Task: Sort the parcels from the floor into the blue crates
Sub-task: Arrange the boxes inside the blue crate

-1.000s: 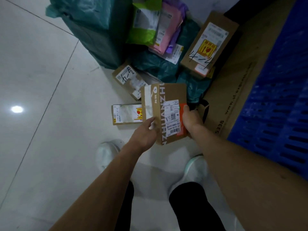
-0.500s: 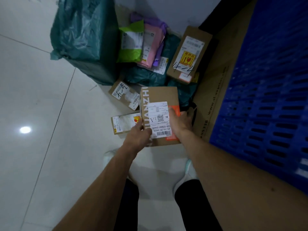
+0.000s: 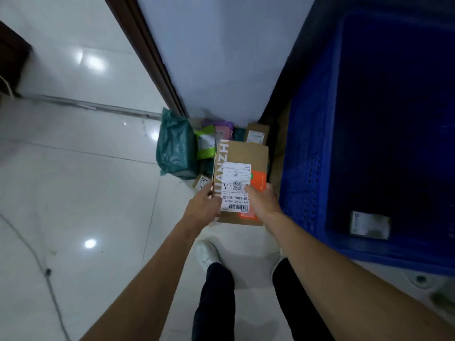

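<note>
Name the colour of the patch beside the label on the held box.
The patch is orange, clearest in the head view.

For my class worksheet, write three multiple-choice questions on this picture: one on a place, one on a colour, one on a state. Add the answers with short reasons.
1. Where is the blue crate relative to the cardboard box?
A. To its left
B. To its right
C. Beneath it

2. What colour is the big plastic bag at the left of the floor pile?
A. Red
B. Yellow
C. Teal

3. What state is the cardboard box in?
A. Held up in two grips
B. Lying flat on the floor
C. Resting inside the crate

Answers:
1 B, the crate's wall rises right of the box.
2 C, its crinkled plastic is teal.
3 A, the left grip and right grip clasp its sides above the floor.
</note>
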Available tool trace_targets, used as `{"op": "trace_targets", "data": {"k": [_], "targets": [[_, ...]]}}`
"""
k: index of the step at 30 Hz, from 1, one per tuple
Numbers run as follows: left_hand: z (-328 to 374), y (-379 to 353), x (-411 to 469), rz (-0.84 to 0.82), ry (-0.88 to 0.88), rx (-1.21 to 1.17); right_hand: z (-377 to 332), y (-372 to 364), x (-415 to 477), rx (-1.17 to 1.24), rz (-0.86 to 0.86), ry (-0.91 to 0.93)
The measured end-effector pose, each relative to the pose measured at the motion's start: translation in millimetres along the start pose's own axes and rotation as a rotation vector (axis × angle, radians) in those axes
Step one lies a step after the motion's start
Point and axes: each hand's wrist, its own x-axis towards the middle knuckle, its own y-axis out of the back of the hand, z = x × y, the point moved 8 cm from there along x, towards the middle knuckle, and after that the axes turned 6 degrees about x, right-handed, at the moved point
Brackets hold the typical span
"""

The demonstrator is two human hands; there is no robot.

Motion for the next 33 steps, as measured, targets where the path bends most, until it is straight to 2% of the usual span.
{"op": "trace_targets", "data": {"k": [7, 10, 14, 17, 23, 29, 33], "targets": [[123, 84, -164, 0.091, -0.106, -0.005, -109, 55, -167, 0.133, -0.205, 0.233], [171, 100, -220, 0.146, -0.174, -0.017, -149, 92, -217, 0.149, -0.233, 0.344], [220, 107, -277, 0.218, -0.217, -0.07, -195, 144, -270, 0.089, -0.226, 0.588], [251, 99, -312, 0.237, -0.271, -0.122, -211, 176, -292, 0.04, -0.263, 0.702], [310, 59, -341, 0.286, -0.385, -0.169, -220, 253, -296, 0.103, -0.208, 0.838], [360, -1, -343, 0.217, -0.463, -0.202, -224, 329, -339, 0.254, -0.167, 1.0], [380, -35, -343, 0.148, -0.481, -0.157, -207, 358, -333, 0.236, -0.09, 0.997]]}}
